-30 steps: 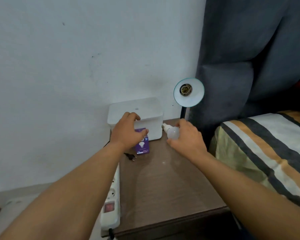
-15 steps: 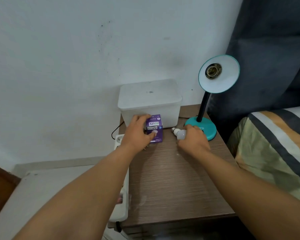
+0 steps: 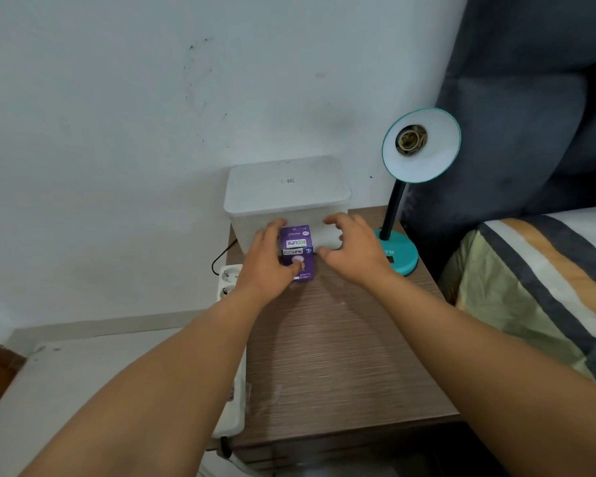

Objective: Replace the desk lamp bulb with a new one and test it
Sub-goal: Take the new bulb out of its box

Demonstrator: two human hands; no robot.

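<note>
A teal desk lamp point(image 3: 421, 160) stands at the back right of the wooden nightstand point(image 3: 341, 356). Its shade faces me and its socket point(image 3: 411, 138) is empty. A purple bulb box point(image 3: 297, 251) stands upright in front of a white container. My left hand point(image 3: 267, 259) grips the box from the left, thumb across its front. My right hand point(image 3: 353, 251) hovers just right of the box with fingers spread and nothing visible in it. The loose white bulb from the earlier frames cannot be made out; it may lie under that hand.
A lidded white plastic container point(image 3: 286, 187) sits against the wall behind the box. A white power strip point(image 3: 228, 280) runs along the nightstand's left edge. A bed with a striped blanket point(image 3: 547, 287) and a dark headboard point(image 3: 516, 98) are on the right.
My left hand has closed on the purple box. My right hand set the white bulb down near the lamp base, opened and moved left toward the box.
</note>
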